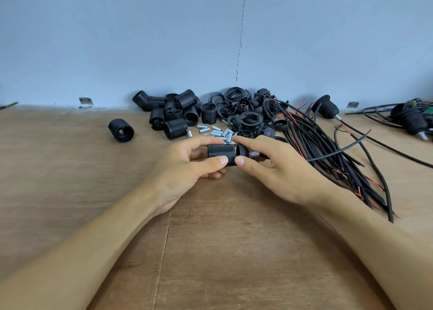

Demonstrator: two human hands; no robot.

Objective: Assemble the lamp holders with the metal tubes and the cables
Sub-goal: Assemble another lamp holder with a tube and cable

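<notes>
Head camera: above the brown plywood tabletop (210, 251), near its middle, a black ribbed plastic lamp-holder barrel (221, 154) pinched between thumb and curled fingers of the left hand (187, 167). Butted against its right end, a smooth black plastic dome cap (242, 150), grasped between thumb and forefinger of the right hand (276, 169); sticking out of the cap, a short silver metal tube (255, 154), and seemingly from there a thin black cable (339, 149) trailing off rightward. Looks light, rigid, hard; ribs good for purchase, dome smoother and apt to slip. Best taken round the ribbed wall and the cap's widest rim, not by the tube or the limp cable. Further back: heap of spare black ribbed barrels (173, 115), scattered loose silver tubes (216, 131), pile of black rings and caps (246, 113), bundle of black-and-red wires (328, 167).
</notes>
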